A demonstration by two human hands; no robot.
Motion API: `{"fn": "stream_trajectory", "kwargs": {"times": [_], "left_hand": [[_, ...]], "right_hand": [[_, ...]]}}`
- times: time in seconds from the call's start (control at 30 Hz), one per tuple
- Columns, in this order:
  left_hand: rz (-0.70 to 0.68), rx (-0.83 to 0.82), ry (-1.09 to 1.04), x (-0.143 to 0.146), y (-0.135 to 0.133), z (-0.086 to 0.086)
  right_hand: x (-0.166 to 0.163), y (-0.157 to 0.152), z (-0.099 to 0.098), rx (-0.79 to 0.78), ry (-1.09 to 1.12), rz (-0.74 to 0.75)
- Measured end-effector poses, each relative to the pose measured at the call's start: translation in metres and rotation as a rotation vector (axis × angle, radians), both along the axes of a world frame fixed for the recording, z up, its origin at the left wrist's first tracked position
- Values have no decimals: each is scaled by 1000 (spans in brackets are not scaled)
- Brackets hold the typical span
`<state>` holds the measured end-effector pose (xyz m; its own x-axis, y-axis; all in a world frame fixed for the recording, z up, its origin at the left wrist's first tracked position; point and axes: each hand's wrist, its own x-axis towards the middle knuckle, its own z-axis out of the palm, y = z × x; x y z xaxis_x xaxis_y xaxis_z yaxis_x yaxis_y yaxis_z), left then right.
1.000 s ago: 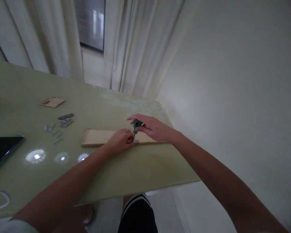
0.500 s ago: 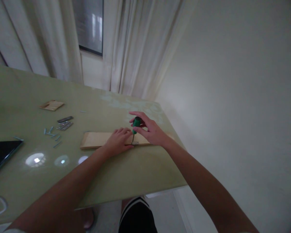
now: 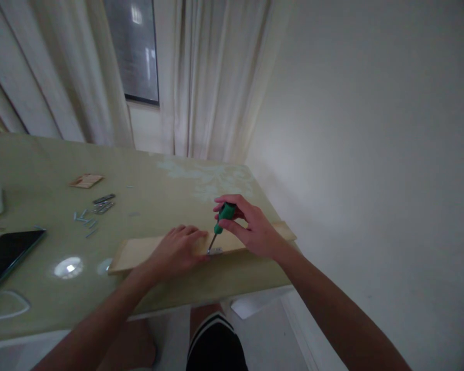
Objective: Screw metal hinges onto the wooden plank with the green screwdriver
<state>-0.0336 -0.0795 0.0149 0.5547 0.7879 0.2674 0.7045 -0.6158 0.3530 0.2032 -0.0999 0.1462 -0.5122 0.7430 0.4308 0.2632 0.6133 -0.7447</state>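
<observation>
A head-worn camera looks forward, down over the table (image 3: 178, 198).

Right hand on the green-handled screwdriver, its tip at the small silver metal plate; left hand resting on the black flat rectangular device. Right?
One error: the left hand is on the long pale wooden board, not the black flat rectangular device; the head view shows it. The right hand does hold the green-handled screwdriver, tip at the small silver metal plate.
</observation>
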Motion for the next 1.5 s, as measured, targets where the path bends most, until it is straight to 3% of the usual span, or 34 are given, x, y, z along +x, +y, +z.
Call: {"fn": "stream_trajectory", "kwargs": {"times": [0.17, 0.3, 0.47, 0.7, 0.8, 0.97, 1.07, 1.3, 1.4, 1.5], "left_hand": [[87, -1, -22, 3, -79, -26], [73, 23, 8, 1, -101, -32], [40, 52, 25, -2, -103, -25], [30, 15, 56, -2, -100, -19], [50, 24, 60, -3, -99, -22], [46, 31, 38, -4, -98, -28], [49, 40, 36, -5, -96, -30], [43, 56, 72, -6, -94, -27], [36, 49, 66, -6, -95, -24], [33, 49, 55, -5, -96, -23]], "right_hand": [[19, -56, -4, 39, -87, 58], [20, -73, -12, 72, -114, 80], [14, -78, -12, 67, -187, 86], [5, -70, 15, 82, -393, 259], [0, -69, 17, 138, -452, 277], [-6, -70, 4, 227, -527, 7], [-8, -66, 9, 318, -727, -78], [-9, -57, 60, 706, -1168, 325], [-20, -52, 65, 610, -1240, 311], [-32, -48, 60, 408, -1274, 83]]}}
